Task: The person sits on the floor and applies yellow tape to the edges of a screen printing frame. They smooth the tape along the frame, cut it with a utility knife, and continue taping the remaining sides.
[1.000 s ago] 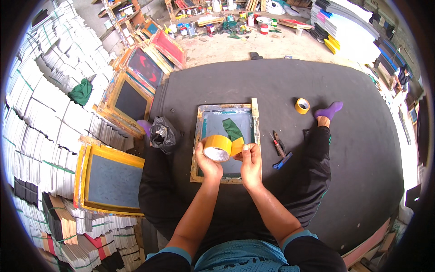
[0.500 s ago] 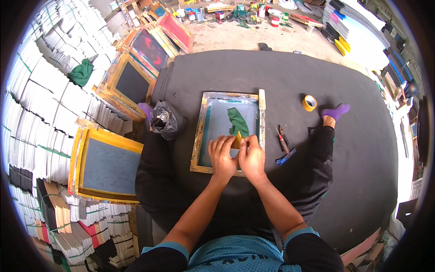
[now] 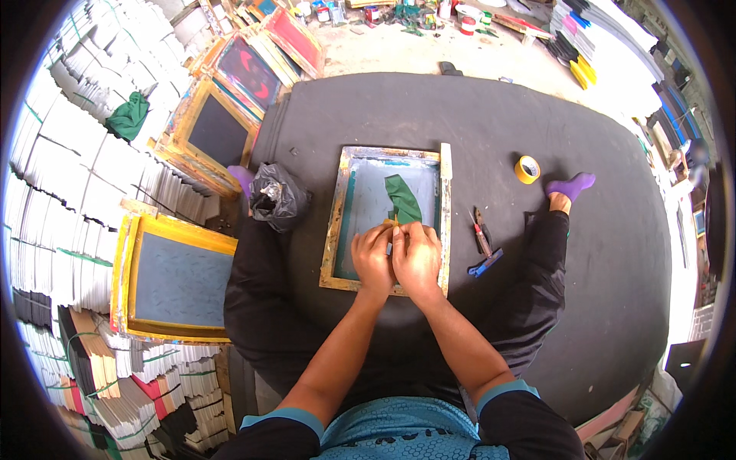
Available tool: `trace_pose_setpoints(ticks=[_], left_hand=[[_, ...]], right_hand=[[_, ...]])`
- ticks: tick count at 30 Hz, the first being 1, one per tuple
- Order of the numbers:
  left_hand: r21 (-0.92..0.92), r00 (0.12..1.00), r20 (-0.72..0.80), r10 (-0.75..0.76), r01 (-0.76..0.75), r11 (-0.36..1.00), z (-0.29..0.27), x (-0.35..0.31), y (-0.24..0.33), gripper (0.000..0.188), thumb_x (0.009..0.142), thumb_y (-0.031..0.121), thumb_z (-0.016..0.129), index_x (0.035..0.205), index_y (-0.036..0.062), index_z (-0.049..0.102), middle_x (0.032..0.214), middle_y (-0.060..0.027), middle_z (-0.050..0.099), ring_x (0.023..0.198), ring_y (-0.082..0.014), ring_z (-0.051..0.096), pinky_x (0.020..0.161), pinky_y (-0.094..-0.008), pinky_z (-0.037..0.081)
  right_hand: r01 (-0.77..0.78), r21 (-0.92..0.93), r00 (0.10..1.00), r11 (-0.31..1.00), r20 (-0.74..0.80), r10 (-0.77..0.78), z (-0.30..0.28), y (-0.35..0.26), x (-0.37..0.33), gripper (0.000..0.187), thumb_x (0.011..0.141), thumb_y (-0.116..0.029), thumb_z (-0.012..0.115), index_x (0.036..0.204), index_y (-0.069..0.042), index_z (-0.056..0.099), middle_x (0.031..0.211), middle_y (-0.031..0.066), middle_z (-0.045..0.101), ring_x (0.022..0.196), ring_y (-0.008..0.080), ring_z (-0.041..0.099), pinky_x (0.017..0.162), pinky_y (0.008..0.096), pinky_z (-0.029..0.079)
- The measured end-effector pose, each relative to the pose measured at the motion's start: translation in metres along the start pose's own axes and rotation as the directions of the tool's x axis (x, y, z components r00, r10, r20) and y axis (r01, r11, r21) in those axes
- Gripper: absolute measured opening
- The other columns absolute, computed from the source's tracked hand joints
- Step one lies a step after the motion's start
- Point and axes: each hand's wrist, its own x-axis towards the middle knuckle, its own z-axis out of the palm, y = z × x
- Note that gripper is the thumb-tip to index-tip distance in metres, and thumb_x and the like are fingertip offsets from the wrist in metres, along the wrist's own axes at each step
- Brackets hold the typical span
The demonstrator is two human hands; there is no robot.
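In the head view, the left hand (image 3: 373, 257) and the right hand (image 3: 418, 257) come together with their inner edges touching, fingers bent and drawn in narrow, the tips pinched on a small piece of yellow tape (image 3: 392, 222) that shows just beyond them; what else the palms may cover, I cannot tell. Under the hands lies a wooden screen frame (image 3: 332, 222), its paint-stained rails around a blue-grey mesh (image 3: 368, 188), and the hands are over its near part. Just ahead of the fingertips, a strip of green cloth (image 3: 402, 199) lies across the mesh, its near end beside the tape; whether the two touch, I cannot tell. To the right of the hands, outside the frame, are a red-and-dark hand tool (image 3: 482, 232) and, just nearer the person, a blue tool (image 3: 485, 264). Farther ahead and to the right, a roll of yellow tape (image 3: 521, 173) rests on the black mat (image 3: 613, 268), near a foot in a purple sock (image 3: 571, 186). Ahead and to the left of the hands sits a black plastic bag (image 3: 291, 205), and well to the left stands a yellow-edged frame (image 3: 123, 268) beside stacks of white sheets (image 3: 46, 192)
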Motion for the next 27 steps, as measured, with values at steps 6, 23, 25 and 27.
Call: trace_pose_setpoints(ticks=[6,23,25,27], left_hand=[[-0.326,0.971,-0.037,-0.236,0.211,0.921,0.000,0.003,-0.008,0.012,0.089,0.003,0.072,0.098,-0.0024,0.077,0.098,-0.0183,0.077,0.086,-0.0339,0.075,0.074,-0.0380,0.058],[-0.562,0.589,0.510,-0.627,0.780,0.275,-0.047,-0.016,-0.043,0.043,0.089,0.024,0.085,0.106,-0.0123,0.073,0.090,-0.0140,0.074,0.070,-0.0195,0.071,0.072,-0.0323,0.062],[-0.540,0.570,0.528,-0.630,0.797,0.269,-0.050,-0.014,-0.050,0.043,0.087,0.024,0.086,0.106,-0.0129,0.072,0.090,-0.0145,0.074,0.070,-0.0198,0.071,0.072,-0.0326,0.062],[-0.516,0.562,0.535,-0.631,0.808,0.282,-0.057,-0.010,-0.053,0.043,0.086,0.022,0.088,0.105,-0.0129,0.072,0.091,-0.0145,0.074,0.069,-0.0204,0.071,0.071,-0.0324,0.062]], right_hand=[[0.000,0.329,1.000,0.944,-0.006,0.002,-0.001,0.029,-0.010,0.026,0.098,-0.024,0.069,0.114,-0.004,0.067,0.107,0.0172,0.071,0.101,0.0376,0.063,0.093,0.0483,0.048],[0.226,0.220,0.917,0.949,0.280,-0.283,-0.033,0.062,-0.017,0.042,0.070,-0.002,0.081,0.108,-0.002,0.063,0.103,0.0196,0.069,0.099,0.0409,0.067,0.086,0.0466,0.055],[0.260,0.239,0.891,0.936,0.315,-0.328,-0.038,0.059,-0.009,0.041,0.070,-0.003,0.081,0.107,-0.003,0.063,0.103,0.0183,0.069,0.099,0.0401,0.068,0.086,0.0461,0.054],[0.291,0.267,0.872,0.919,0.321,-0.369,-0.039,0.051,-0.003,0.040,0.070,-0.003,0.081,0.106,-0.003,0.064,0.101,0.0176,0.069,0.098,0.0389,0.068,0.085,0.0450,0.055]])
